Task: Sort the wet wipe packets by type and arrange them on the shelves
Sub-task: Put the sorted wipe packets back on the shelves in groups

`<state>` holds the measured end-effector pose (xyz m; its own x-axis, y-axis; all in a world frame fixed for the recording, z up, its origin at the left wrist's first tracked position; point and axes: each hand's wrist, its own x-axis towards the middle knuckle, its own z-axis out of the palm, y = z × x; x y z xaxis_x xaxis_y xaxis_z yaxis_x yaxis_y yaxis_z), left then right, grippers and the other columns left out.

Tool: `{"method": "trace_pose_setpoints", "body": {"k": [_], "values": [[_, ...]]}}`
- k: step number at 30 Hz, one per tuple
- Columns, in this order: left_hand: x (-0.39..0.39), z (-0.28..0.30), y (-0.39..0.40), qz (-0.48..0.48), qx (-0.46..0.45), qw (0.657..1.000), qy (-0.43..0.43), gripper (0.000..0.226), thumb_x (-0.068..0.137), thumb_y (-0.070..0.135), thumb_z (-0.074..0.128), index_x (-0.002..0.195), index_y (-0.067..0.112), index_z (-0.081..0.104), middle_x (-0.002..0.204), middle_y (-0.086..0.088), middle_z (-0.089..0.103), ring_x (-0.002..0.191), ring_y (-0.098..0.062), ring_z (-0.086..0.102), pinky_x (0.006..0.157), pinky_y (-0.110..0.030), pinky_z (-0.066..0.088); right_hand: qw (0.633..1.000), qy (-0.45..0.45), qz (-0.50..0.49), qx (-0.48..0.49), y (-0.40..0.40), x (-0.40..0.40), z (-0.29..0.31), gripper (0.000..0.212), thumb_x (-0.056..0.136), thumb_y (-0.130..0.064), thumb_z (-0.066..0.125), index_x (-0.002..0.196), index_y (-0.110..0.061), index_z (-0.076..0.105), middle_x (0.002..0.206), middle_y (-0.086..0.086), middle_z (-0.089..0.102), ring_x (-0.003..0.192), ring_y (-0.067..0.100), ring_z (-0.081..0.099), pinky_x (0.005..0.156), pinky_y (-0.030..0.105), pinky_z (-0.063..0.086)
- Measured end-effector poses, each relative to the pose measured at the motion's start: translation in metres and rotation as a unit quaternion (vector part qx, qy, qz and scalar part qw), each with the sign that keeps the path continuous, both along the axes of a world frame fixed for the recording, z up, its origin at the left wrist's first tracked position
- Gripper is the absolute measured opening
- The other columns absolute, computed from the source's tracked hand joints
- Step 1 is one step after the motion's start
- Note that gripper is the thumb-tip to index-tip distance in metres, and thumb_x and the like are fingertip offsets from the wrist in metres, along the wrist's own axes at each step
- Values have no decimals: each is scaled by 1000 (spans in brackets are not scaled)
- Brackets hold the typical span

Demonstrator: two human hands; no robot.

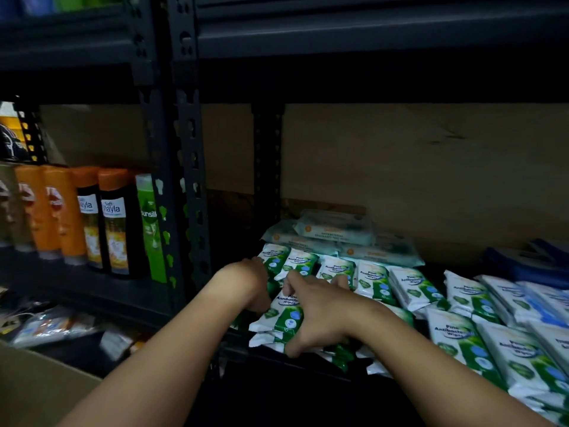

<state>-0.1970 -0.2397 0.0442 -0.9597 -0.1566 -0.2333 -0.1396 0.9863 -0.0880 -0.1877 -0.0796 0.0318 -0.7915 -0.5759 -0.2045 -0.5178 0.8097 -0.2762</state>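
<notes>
From the head view, both bare forearms reach onto a dark metal shelf [240, 340] where green-and-white Pine Antibacterial wipe packets [372, 280] lie in overlapping rows that run from the middle of the shelf out toward the right edge of the picture. The right hand [320, 312] lies on top of the front packet [281, 312] near the shelf's front lip, fingers curled down over it, thumb stretched down its near edge and the index finger pointing up toward the back row; its grip is wrapped on that packet. The left hand [252, 285] is bent at the wrist just beside it, at the left end of the rows, its fingers tucked down among the packets; whether that grip pinches one or only presses against them I cannot tell, since the fingertips are hidden. Behind the green rows sits a stack of pale teal packs [334, 228] with orange round marks, against the brown cardboard backing [431, 167]. At the far right lie packets with blue printing [535, 300]. Left of the perforated upright post [192, 167], on the neighbouring shelf, stand orange bottles [50, 211], two dark bottles with orange caps [115, 220] and a green Sunsilk bottle [149, 223]. A cardboard box edge [37, 383] shows at lower left.
</notes>
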Motion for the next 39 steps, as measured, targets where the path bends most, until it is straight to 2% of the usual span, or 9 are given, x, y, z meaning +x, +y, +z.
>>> {"method": "trace_pose_setpoints", "body": {"k": [4,8,11,15,19,26,30,35,39], "values": [[-3,1,1,31,-6,999,9,82,101,26,49,154,-10,-2,159,-26,21,137,-34,44,105,-37,47,1000,-3,13,-12,-7,-3,1,75,70,-51,83,123,-38,31,124,-6,44,111,30,35,95,53,44],[-4,8,2,17,-11,1000,16,73,103,22,49,154,-10,8,156,-25,27,132,-31,50,101,-33,50,998,55,28,-11,-10,-3,-1,76,74,-49,82,131,-29,34,128,-1,42,110,24,31,88,41,35],[-9,10,1,10,-7,999,30,68,100,21,55,151,-9,21,150,-23,37,128,-30,54,97,-32,50,988,147,36,22,-10,-6,-6,72,73,-56,78,126,-28,37,126,2,36,118,24,26,99,41,29],[-13,18,-4,-1,-1,1000,-26,41,98,24,57,133,4,57,116,-9,62,100,-25,62,87,-32,52,989,140,16,45,-10,-12,-4,76,72,-64,76,128,-27,40,129,3,37,123,26,28,106,46,28],[-16,28,-5,8,29,996,-78,35,103,29,51,124,5,64,82,-4,58,82,-23,58,79,-33,48,994,105,-5,32,-12,-11,-2,82,71,-79,67,130,-27,43,132,1,42,126,25,30,109,49,26],[-32,26,-14,20,71,993,-93,32,97,33,63,114,6,65,86,-4,60,88,-25,59,86,-36,51,988,145,-10,44,-15,-10,-4,77,77,-79,61,124,-20,47,127,2,50,127,28,35,107,55,28],[-34,23,-14,36,106,990,-85,29,98,35,63,88,8,59,84,-6,59,66,-19,57,58,-30,49,991,125,-15,44,-15,-11,-3,93,72,-79,68,136,-18,40,136,4,50,127,31,45,108,57,33],[-30,25,-11,36,125,990,-52,41,104,31,49,133,2,55,93,-8,58,73,-22,60,76,-35,53,991,118,9,68,-13,-10,0,111,55,-85,74,138,-20,38,138,2,50,127,31,47,109,61,32],[-22,26,-6,12,101,995,-20,41,105,17,38,141,-1,50,136,-17,56,116,-32,62,91,-36,51,983,162,-4,82,-20,-8,-2,102,64,-81,72,139,-20,40,131,5,53,122,33,52,108,61,32]]}}
